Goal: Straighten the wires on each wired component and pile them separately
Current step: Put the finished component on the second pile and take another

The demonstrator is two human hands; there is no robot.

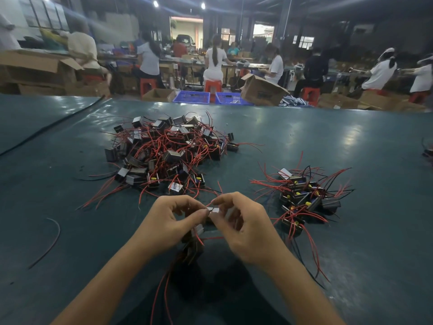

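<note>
Beyond our hands a big pile (168,151) of dark components, tangled in red wire, sits mid-table. A small pile (304,198) lies to our right, its wires fanned outward. A loose black wire (50,240) curves at our left, and a black cable (51,124) runs along the far left edge. Nothing stands between us and either pile.

The table (351,141) is dark green and glossy. Behind it are blue baskets (192,97), open cardboard boxes (262,90) and seated workers (215,62) in a dim hall.

Our left hand (168,221) and right hand (246,224) meet near the table's near edge, both pinching one component (213,210) between thumbs and fingertips. More components (193,249) sit under them; we cannot tell whether they are held. Their red wires (161,289) trail toward us.
</note>
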